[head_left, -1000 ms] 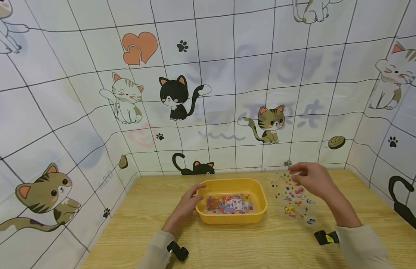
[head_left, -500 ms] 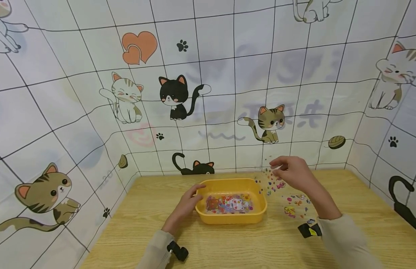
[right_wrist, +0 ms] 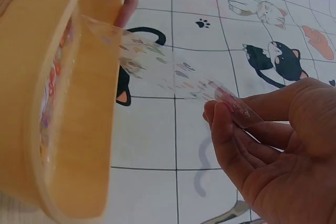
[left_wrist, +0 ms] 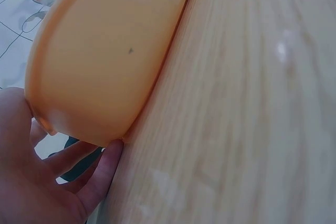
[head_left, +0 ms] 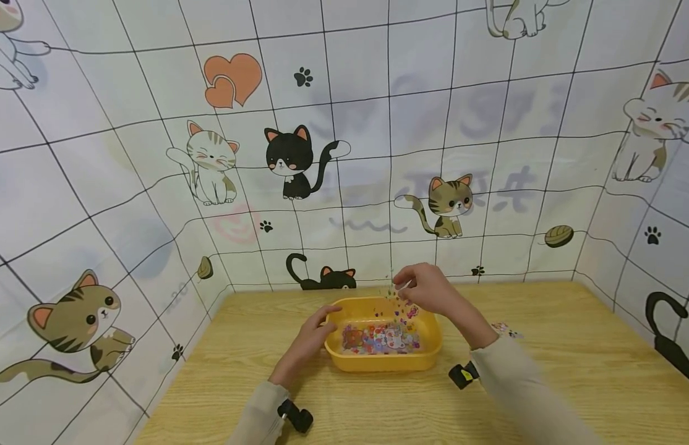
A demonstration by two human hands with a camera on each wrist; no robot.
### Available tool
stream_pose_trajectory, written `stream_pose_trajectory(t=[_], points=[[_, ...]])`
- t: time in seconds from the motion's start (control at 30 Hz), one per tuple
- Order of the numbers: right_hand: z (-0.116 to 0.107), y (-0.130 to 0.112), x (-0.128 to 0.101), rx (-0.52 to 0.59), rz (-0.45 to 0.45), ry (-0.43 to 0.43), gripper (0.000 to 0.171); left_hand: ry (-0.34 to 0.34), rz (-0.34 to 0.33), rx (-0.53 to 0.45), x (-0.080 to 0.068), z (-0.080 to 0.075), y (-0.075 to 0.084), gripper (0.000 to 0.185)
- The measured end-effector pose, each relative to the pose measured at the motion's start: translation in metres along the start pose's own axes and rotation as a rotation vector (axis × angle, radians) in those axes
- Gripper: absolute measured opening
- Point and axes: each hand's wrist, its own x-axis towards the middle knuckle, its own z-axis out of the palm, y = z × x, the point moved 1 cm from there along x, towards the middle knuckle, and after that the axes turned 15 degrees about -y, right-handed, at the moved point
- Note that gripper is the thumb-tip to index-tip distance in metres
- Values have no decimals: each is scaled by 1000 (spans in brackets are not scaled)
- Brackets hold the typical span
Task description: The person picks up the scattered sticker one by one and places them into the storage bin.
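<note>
A yellow plastic basin [head_left: 383, 364] stands on the wooden table, with colourful stickers [head_left: 380, 339] lying inside it. My left hand [head_left: 313, 337] holds the basin's left end. In the left wrist view its fingers [left_wrist: 107, 169] lie against the outer wall while the thumb is up at the rim. My right hand [head_left: 428, 289] is over the back right of the basin and pinches a clear sticker sheet [right_wrist: 157, 66] between thumb and fingers. The sheet carries small coloured prints and slopes down into the basin in the right wrist view.
On the table [head_left: 545, 371] to the right of the basin lie more small stickers [head_left: 507, 330], partly hidden behind the right forearm. A white cat-print cloth [head_left: 367, 154] with grid lines rises behind and at both sides. Each wrist wears a black camera [head_left: 295, 415].
My right hand has moved left with the pinched sticker sheet, from above the table to over the basin. My left hand and the basin have stayed put.
</note>
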Motion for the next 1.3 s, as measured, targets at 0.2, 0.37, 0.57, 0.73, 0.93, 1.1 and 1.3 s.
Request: stream_pose_trajectory(t=[0.2, 0.37, 0.57, 0.73, 0.93, 1.1, 1.3], points=[[23, 1, 20, 48, 22, -66, 23, -5, 8, 5, 0, 0, -2, 42], [34, 6, 29, 67, 54, -108, 24, -11, 12, 8, 1, 1, -1, 43], [39, 11, 35, 41, 75, -135, 22, 6, 21, 38, 1, 0, 1, 41], [40, 18, 38, -6, 130, -154, 21, -5, 18, 21, 1, 0, 1, 42], [40, 24, 42, -81, 198, -171, 23, -6, 11, 6, 1, -1, -1, 43], [39, 27, 45, -168, 239, -203, 20, -3, 16, 29, 1, -1, -1, 43], [43, 29, 50, -216, 281, -254, 45, -4, 15, 20, 0, -1, -1, 43]])
